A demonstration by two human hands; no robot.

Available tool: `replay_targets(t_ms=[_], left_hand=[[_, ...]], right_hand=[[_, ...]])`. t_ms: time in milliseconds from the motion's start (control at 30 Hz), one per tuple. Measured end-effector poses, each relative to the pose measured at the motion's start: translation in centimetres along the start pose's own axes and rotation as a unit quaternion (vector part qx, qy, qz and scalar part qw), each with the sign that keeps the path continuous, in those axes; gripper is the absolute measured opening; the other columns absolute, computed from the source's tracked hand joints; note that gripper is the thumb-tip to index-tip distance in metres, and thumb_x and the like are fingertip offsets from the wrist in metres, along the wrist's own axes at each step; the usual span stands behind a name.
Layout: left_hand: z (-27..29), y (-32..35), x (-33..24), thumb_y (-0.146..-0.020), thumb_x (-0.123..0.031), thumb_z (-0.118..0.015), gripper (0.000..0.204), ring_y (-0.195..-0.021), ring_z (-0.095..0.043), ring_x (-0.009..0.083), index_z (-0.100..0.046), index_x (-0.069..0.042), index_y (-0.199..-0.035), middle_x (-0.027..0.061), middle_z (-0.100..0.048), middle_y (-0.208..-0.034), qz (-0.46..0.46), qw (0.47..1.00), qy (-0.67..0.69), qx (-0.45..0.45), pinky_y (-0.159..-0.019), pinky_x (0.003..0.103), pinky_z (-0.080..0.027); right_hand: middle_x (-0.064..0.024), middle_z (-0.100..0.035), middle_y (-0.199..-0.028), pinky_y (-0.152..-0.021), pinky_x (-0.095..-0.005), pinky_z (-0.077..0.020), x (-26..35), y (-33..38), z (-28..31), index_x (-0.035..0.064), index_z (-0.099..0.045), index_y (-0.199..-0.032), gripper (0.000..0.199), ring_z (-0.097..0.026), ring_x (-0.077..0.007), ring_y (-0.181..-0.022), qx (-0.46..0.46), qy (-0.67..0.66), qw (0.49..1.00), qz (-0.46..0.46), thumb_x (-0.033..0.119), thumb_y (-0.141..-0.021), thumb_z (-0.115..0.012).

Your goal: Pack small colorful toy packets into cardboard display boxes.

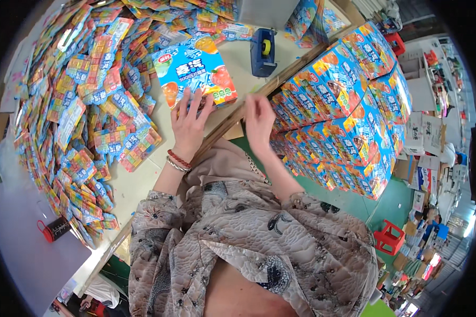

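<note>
Left hand (191,119) spread on the blue box (195,66), right hand (259,119) curled over the bench (166,126) edge; I can't tell its grip. Box lies by that edge, packets (137,143) left. Probably box-steadying; next calls for right-hand contact.

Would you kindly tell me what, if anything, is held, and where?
The left hand rests on the blue box at its near edge, grip unclear; the right hand, curled, shows nothing held.
</note>
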State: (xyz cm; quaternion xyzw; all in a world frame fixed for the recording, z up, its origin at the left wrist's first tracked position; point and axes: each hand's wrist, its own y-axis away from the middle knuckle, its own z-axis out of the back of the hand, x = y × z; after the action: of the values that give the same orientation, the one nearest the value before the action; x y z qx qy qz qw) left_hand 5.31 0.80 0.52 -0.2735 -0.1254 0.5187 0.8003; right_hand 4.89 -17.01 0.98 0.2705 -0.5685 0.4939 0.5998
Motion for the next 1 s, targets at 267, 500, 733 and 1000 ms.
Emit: replay_targets(t_ms=[267, 500, 733, 1000], left_hand=[[1.1, 1.1, 1.3, -0.093, -0.031, -0.055, 0.059, -0.132, -0.036, 0.0287, -0.035, -0.002, -0.141, 0.0142, -0.039, -0.144, 0.169, 0.965, 0.2, -0.018, -0.108, 0.042, -0.026], [2.6, 1.8, -0.2, -0.098, -0.028, -0.046, 0.058, -0.137, -0.028, 0.0267, -0.027, 0.001, -0.145, 0.0161, -0.029, -0.149, 0.313, 0.8, 0.51, -0.043, -0.111, 0.036, -0.02], [14.6, -6.0, -7.9, -0.088, -0.06, -0.045, 0.078, -0.138, -0.023, 0.0409, -0.04, -0.003, -0.141, 0.0241, -0.027, -0.148, -0.133, 0.895, 0.426, -0.012, -0.111, 0.052, -0.017], [29.0, -8.4, -15.7, -0.087, -0.032, -0.064, 0.016, -0.096, -0.056, 0.0326, -0.064, -0.025, -0.101, 0.0054, -0.058, -0.104, 0.048, 0.36, 0.914, -0.181, -0.076, 0.039, -0.05]], right_hand=[[-0.0124, -0.058, -0.121, -0.093, -0.035, -0.042, -0.6, -10.3, -2.2, 0.0037, -0.052, -0.128, 0.066, -0.052, -0.0192, -0.115, 0.357, 0.017, 0.902, -0.244, 0.057, -0.089, -0.052], [-0.007, -0.046, -0.134, -0.097, -0.0354, -0.0414, 2.7, -7.0, -0.5, 0.0065, -0.034, -0.14, 0.084, -0.049, -0.0183, -0.118, 0.379, -0.132, 0.88, -0.253, 0.055, -0.08, -0.067], [-0.0118, -0.054, -0.126, -0.093, -0.0424, -0.0491, 10.0, -5.5, 12.9, 0.0066, -0.04, -0.137, 0.06, -0.058, -0.0259, -0.11, 0.046, -0.454, 0.888, -0.056, 0.03, -0.087, -0.063], [-0.0064, -0.053, -0.126, -0.095, -0.0472, -0.043, 11.2, -6.3, 38.4, 0.0128, -0.047, -0.132, 0.055, -0.051, -0.0244, -0.116, -0.295, -0.335, 0.87, 0.209, 0.032, -0.084, -0.065]])
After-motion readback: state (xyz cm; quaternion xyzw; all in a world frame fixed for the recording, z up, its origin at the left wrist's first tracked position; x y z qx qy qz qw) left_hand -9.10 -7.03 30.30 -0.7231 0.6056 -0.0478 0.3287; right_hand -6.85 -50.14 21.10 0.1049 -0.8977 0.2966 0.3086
